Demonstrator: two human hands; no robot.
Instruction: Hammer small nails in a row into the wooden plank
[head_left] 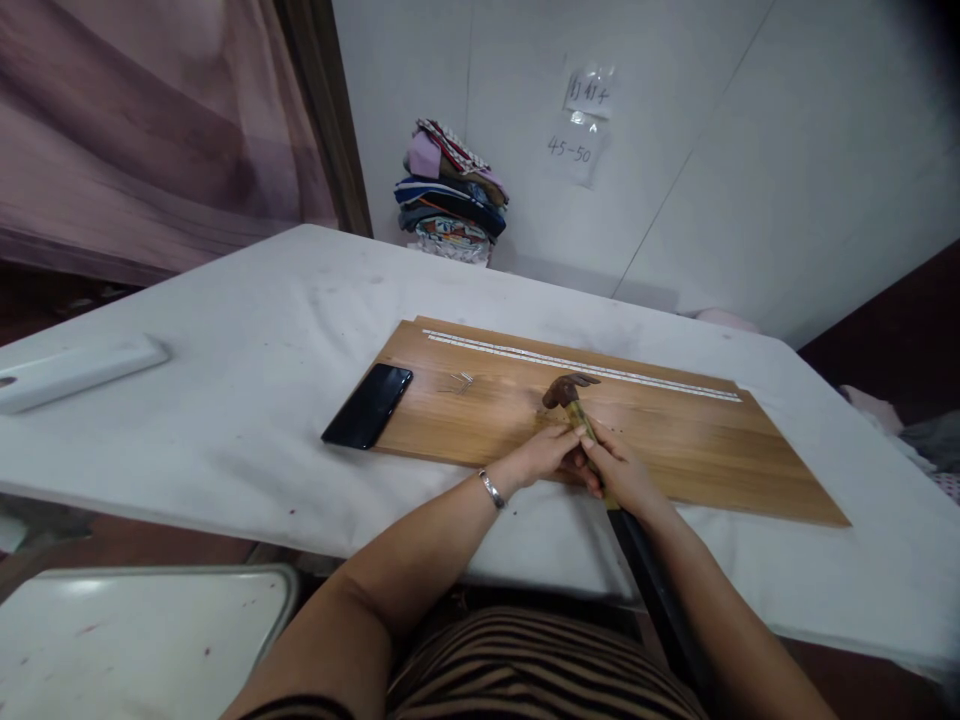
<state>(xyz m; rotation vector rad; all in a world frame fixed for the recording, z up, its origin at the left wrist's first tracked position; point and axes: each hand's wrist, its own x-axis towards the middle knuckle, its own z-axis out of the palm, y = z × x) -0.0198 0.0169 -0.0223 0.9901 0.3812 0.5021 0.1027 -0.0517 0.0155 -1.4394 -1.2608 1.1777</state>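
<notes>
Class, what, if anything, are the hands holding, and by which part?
The right hand holds a hammer by its upper handle, below the head; whether the left hand grips anything is unclear.

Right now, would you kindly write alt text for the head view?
A right hand grips a claw hammer over a wooden board, the left hand close by. A smartphone and nails lie toward the board's left end.

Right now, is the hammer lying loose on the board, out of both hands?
No, the right hand is wrapped around the hammer's handle, with the left hand close beside it.
</notes>
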